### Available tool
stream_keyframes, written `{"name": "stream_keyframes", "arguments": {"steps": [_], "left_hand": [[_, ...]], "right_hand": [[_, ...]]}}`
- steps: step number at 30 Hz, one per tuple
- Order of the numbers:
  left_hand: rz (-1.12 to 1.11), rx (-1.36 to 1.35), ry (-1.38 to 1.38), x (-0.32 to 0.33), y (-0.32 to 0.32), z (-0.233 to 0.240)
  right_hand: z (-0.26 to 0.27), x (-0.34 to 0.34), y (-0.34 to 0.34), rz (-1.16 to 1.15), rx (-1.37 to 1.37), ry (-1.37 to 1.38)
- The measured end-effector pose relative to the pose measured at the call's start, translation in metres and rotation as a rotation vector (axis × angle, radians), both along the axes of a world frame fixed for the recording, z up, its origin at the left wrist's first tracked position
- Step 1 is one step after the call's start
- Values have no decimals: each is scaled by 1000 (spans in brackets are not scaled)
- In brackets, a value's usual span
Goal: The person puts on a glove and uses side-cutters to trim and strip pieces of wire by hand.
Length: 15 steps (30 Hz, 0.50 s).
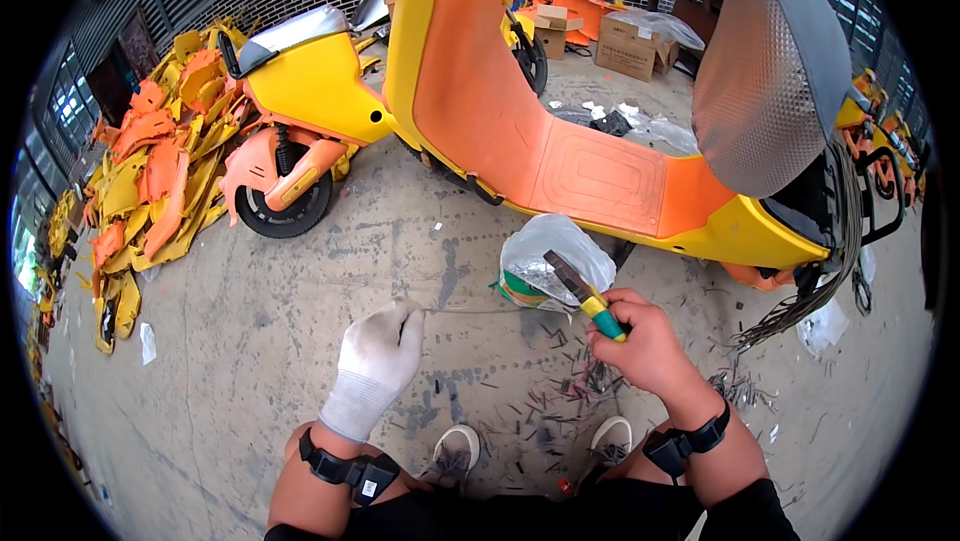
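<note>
My left hand (381, 350), in a white knit glove, is closed on one end of a thin wire (472, 310). The wire runs right towards my right hand (637, 342). Bare, that hand grips pliers (587, 296) with yellow and green handles, their dark jaws pointing up and left. A bucket lined with a clear plastic bag (555, 260) stands beyond the pliers, partly covered by them. Behind it is a yellow and orange electric scooter (592, 173), its seat (776, 76) raised. A bundle of grey wires (844, 263) hangs from the scooter's right end.
Cut wire scraps (570, 398) litter the floor around my shoes. A large heap of yellow and orange plastic panels (161, 158) lies at the left. Another scooter (300, 91) stands behind on the left. Cardboard boxes (626, 50) are near the brick wall.
</note>
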State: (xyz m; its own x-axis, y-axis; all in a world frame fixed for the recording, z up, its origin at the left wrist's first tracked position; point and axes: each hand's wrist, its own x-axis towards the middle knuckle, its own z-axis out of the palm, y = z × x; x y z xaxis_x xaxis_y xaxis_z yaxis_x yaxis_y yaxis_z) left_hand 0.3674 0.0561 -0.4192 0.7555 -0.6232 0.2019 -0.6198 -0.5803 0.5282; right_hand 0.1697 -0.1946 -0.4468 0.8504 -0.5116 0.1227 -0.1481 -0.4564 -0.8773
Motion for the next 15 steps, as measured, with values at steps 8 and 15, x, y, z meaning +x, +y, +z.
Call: {"name": "stream_keyframes", "arguments": {"steps": [8,15], "left_hand": [[120,-21,52,6,-12,-3],[133,-115,92,6,-14,-5]], "right_hand": [[8,4,5,-3,173,26],[13,3,4,14,416,-38]]}}
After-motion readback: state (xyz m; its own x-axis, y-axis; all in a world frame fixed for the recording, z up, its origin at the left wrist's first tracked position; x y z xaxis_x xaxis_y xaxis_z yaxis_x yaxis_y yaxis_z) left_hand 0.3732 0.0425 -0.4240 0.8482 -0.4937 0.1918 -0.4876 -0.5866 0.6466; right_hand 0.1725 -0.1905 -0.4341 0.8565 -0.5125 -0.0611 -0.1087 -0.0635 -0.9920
